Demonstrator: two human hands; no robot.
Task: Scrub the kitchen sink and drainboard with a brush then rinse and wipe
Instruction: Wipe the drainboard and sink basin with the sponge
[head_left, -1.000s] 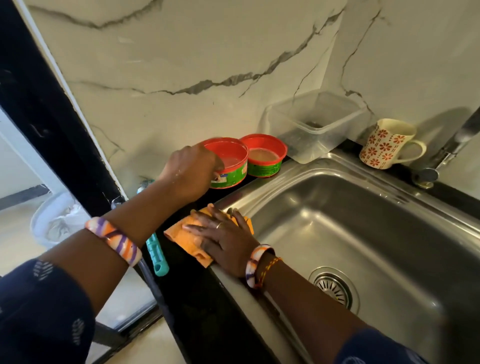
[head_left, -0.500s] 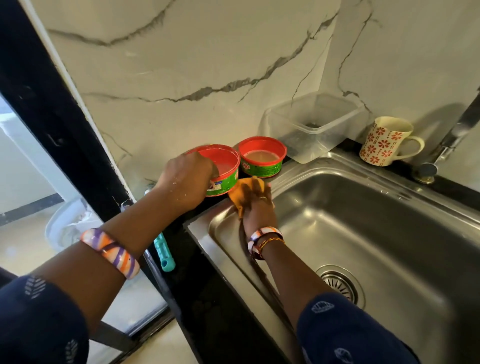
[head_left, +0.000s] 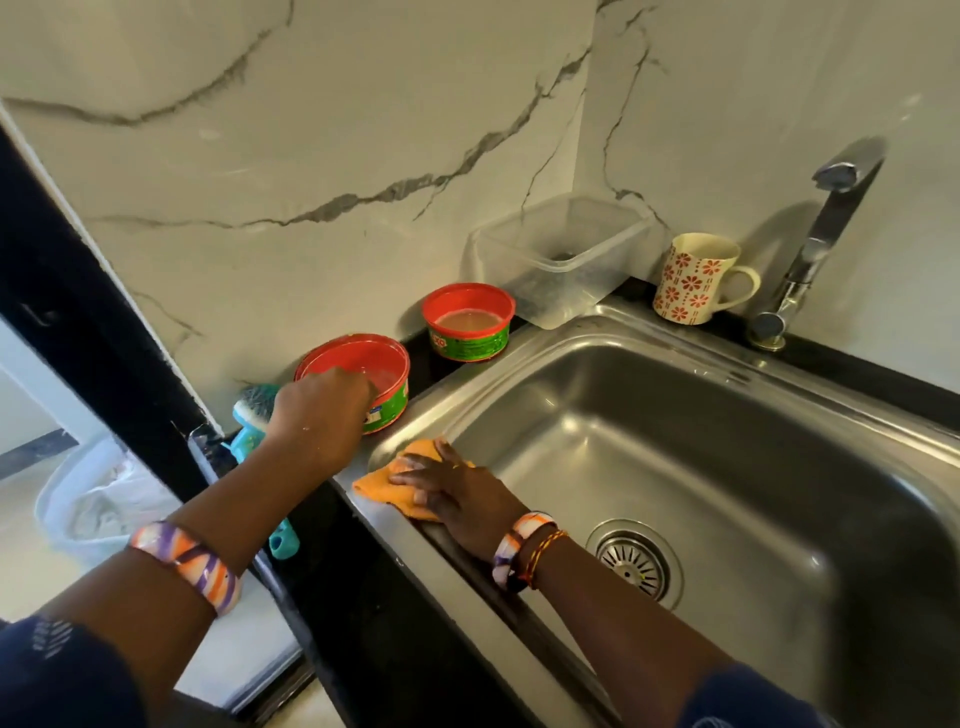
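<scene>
2 hands work at the near left corner of the sink (head_left: 649, 441). The right hand (head_left: 457, 493) lies with fingers spread flat on an orange cloth (head_left: 387, 486), pressing it against the sink's rim at that corner. Just behind the corner, on the black counter (head_left: 363, 597), the left hand (head_left: 317, 410) curls over the near edge of an open red tub (head_left: 379, 366), gripping its rim. A teal brush (head_left: 257, 405) lies left of the sink, beside that tub, its bristles toward the wall and most of its handle hidden under the left forearm. Inside the sink, the round drain (head_left: 631, 561) sits toward the front. Behind the sink's back left edge stand a 2nd red tub (head_left: 467, 322) and a clear plastic box (head_left: 561, 260). Along its back rim stand a flowered mug (head_left: 693, 278) and the tap (head_left: 815, 244).
</scene>
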